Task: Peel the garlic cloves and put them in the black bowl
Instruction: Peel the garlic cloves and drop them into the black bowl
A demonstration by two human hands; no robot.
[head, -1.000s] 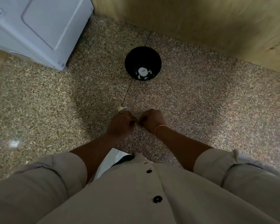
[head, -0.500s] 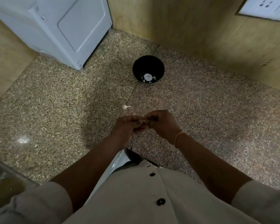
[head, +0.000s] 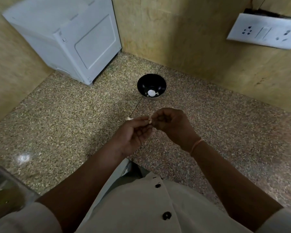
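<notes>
Left hand (head: 134, 133): fingers curled, fingertips pinching a small pale garlic clove (head: 149, 121). Right hand (head: 172, 125): fingers curled, pinching the same clove from the opposite side. Both hands are above the speckled stone worktop (head: 74, 123). The round black bowl (head: 145, 81) stands beyond the hands and contains white pieces (head: 151, 93). A second pale garlic piece (head: 129, 118) lies on the worktop beside the left fingertips.

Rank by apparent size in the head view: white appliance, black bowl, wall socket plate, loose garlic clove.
Largest to smallest:
1. white appliance
2. wall socket plate
3. black bowl
4. loose garlic clove, by far the smallest
</notes>
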